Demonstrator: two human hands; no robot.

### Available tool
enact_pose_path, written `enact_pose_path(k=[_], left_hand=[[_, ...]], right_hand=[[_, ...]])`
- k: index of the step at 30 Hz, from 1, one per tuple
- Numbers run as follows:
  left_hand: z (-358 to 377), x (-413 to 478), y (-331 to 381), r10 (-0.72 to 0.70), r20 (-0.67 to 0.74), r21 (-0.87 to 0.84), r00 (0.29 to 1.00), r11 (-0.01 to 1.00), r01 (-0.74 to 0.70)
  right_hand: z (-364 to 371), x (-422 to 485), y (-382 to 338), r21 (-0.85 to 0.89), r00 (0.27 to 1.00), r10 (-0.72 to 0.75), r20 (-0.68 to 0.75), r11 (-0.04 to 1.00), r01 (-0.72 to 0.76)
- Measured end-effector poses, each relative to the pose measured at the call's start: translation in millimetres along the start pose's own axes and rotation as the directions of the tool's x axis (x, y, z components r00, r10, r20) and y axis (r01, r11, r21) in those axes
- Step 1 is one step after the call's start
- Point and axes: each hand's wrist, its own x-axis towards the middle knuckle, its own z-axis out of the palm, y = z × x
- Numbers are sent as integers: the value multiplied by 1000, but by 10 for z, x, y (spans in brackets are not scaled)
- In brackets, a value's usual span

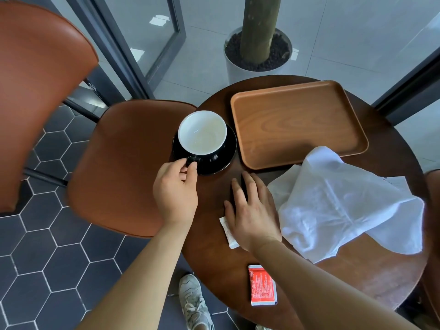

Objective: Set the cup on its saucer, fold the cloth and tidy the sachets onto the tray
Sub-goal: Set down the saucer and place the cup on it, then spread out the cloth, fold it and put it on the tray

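left hand (175, 186) pinching cup (202, 133) handle near table (214, 253) edge, right hand (250, 210) flat, open

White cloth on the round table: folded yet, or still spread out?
Still unfolded. The white cloth lies loose and rumpled on the dark round wooden table, one corner lapping onto the wooden tray.

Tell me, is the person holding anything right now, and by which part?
The left hand pinches the cup by its small black handle. The right hand rests flat on the table, partly over a white sachet, gripping nothing.
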Motion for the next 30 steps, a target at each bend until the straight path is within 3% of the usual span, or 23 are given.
enact_pose_path(k=[18, 23, 27, 30], left_hand=[[-27, -6, -62, -4, 23, -24, 1000, 1000, 5], [-146, -148, -136, -95, 79, 23, 992, 995, 94], [-316, -478, -150, 81, 255, 217, 963, 966, -138], [-372, -708, -75, 213, 388, 242, 897, 915, -322]], right_hand=[[37, -2, 10, -13, 999, 3, -32, 1000, -3], [34, 6, 23, 11, 1000, 0, -14, 1000, 0], [-43, 10, 41, 88, 1000, -25, -17, 996, 26], [-120, 53, 48, 332, 998, 62, -8, 942, -56]])
